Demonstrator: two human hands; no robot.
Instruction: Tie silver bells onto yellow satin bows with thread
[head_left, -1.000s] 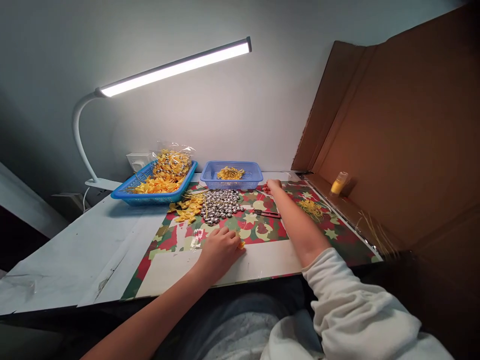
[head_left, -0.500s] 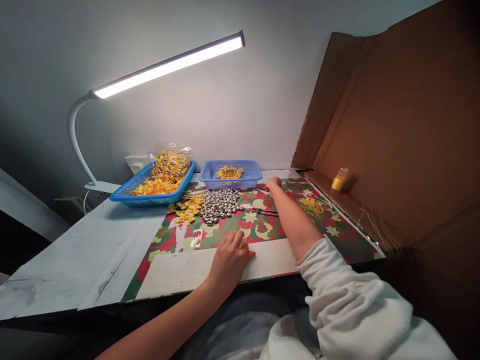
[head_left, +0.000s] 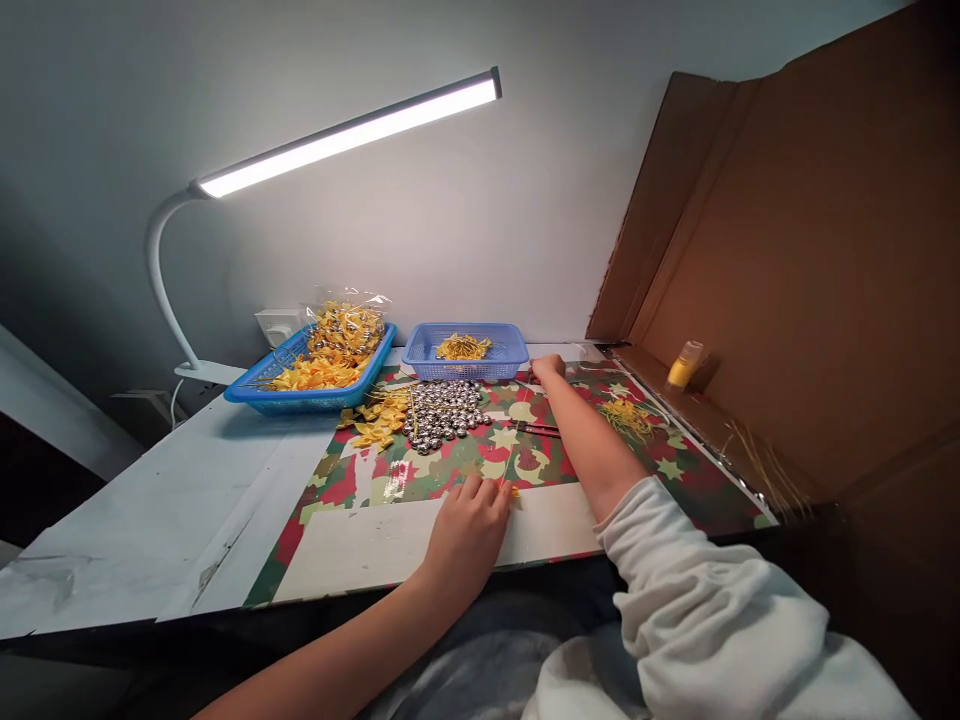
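Observation:
My left hand is closed in a pinch over the white strip at the table's front edge. A small yellow ribbon piece pokes out at its fingertips. From there a thin thread runs up and away towards my right hand, whose fingers are closed on its far end near the light blue basket. Beneath my right forearm lies a dark-handled tool, partly covered. Silver bells are heaped left of the thread, beside a pile of yellow ribbon bows.
A blue basket of yellow bows stands back left, beside the lamp. The light blue basket holds gold ties. Yellow strands lie at right. A yellow-filled bottle stands by the cardboard wall.
The thread between my hands now shows as a taut line. My left fingers have turned slightly and settled lower; the right hand stays at the back. The view has shifted slightly.

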